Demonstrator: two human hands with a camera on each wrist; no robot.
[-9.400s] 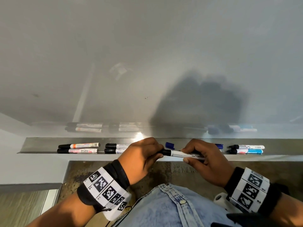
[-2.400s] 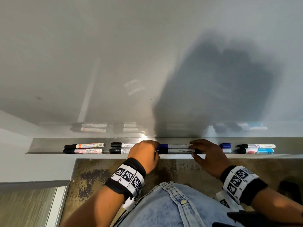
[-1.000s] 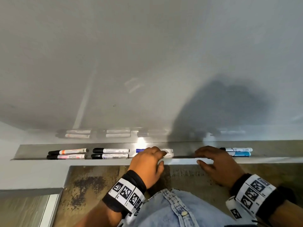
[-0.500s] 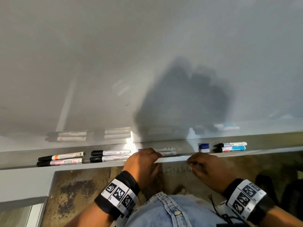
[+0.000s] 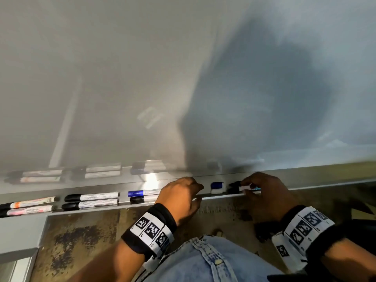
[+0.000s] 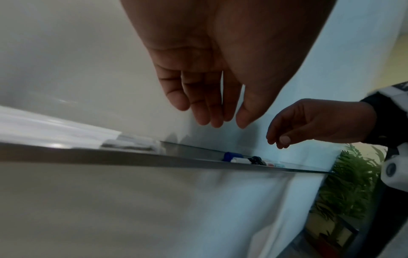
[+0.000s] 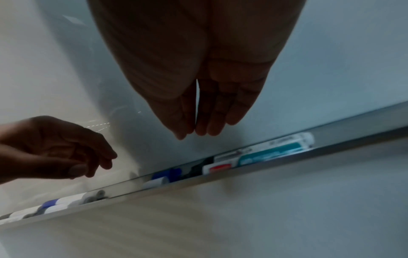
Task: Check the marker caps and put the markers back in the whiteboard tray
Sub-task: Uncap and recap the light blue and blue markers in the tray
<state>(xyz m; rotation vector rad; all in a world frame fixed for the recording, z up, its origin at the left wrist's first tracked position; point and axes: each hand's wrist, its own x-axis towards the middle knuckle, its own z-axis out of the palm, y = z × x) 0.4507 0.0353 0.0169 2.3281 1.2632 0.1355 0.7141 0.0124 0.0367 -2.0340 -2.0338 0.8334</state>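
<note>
The metal whiteboard tray (image 5: pixel 126 204) runs under the whiteboard (image 5: pixel 142 68). In it lie two red-labelled markers (image 5: pixel 30 204), two black-capped markers (image 5: pixel 91 197), then a blue-capped marker (image 5: pixel 142 192) behind a black-capped one (image 5: pixel 142 199). A short blue-capped piece (image 5: pixel 217 185) and a white one (image 7: pixel 156 181) lie further right. My left hand (image 5: pixel 198 192) hovers empty by the blue-capped marker, fingers relaxed (image 6: pixel 227 122). My right hand (image 5: pixel 246 186) hangs empty above the rightmost pair, a white marker over a teal-labelled one (image 7: pixel 269 154), with its fingers straight (image 7: pixel 192 134).
The tray's front lip (image 7: pixel 243 176) stands slightly higher than the markers. Below it are a white wall panel (image 6: pixel 154 209) and a mottled brown floor (image 5: pixel 81 241). A green plant (image 6: pixel 348 183) stands to the right, past the board's end.
My right hand has moved right from the tray's lip to above the rightmost marker pair. The left hand stays beside the blue and black pair. The view has tilted and shifted.
</note>
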